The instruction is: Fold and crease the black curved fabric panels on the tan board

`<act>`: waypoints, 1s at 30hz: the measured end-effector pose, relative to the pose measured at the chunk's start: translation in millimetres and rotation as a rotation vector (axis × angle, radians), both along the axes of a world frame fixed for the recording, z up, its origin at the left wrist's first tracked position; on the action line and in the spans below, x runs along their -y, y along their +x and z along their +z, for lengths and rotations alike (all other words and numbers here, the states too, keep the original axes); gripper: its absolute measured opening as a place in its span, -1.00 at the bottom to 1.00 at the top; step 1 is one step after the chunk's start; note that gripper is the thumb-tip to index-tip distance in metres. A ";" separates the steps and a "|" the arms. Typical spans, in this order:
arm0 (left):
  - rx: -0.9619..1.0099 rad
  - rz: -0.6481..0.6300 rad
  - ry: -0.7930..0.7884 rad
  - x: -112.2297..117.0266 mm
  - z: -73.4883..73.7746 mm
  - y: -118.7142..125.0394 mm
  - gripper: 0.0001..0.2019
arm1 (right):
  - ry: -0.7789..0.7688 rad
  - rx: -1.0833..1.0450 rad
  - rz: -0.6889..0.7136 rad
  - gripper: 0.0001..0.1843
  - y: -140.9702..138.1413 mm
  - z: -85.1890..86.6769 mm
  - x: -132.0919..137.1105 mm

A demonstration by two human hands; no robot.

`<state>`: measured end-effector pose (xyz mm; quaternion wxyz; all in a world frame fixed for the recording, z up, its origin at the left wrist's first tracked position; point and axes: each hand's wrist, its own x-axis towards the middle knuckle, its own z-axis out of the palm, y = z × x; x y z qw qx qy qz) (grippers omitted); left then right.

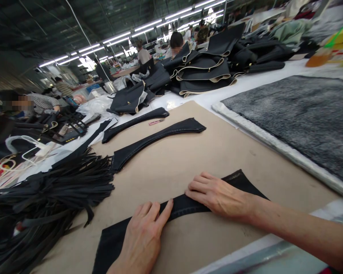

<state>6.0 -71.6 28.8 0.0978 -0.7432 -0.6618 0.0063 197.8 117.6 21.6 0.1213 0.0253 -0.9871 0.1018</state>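
A curved black leather strip (185, 203) lies on a tan cardboard sheet (217, 148) near the table's front edge. My left hand (144, 236) rests flat on the strip's lower left part, fingers stretched out. My right hand (217, 196) lies flat on the strip's upper right part, fingers together and extended. Neither hand grips anything. Two more curved black strips (157, 140) (134, 123) lie farther back on the board.
A heap of thin black straps (45, 198) fills the left. A grey fuzzy mat (297, 114) lies at the right. Stacks of black bag panels (205, 68) stand at the back. A small pink tool (156, 121) lies near the far strip. Other workers sit at the left and far back.
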 end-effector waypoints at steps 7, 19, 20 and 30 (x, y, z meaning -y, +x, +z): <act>0.076 -0.046 0.030 -14.8 0.9 6.4 -0.56 | -0.005 0.035 -0.009 -0.86 2.7 2.6 1.7; 0.341 -0.034 0.152 -38.3 -14.7 42.4 -0.59 | 0.052 -0.003 0.000 -0.85 4.1 1.2 -1.1; 0.353 -0.023 0.153 -38.1 -15.4 42.2 -0.60 | 0.052 -0.023 -0.003 -0.83 6.0 0.8 -3.7; 0.339 -0.018 0.032 -36.9 -18.8 41.4 -0.54 | 0.012 -0.011 -0.071 -0.77 40.8 1.5 -26.5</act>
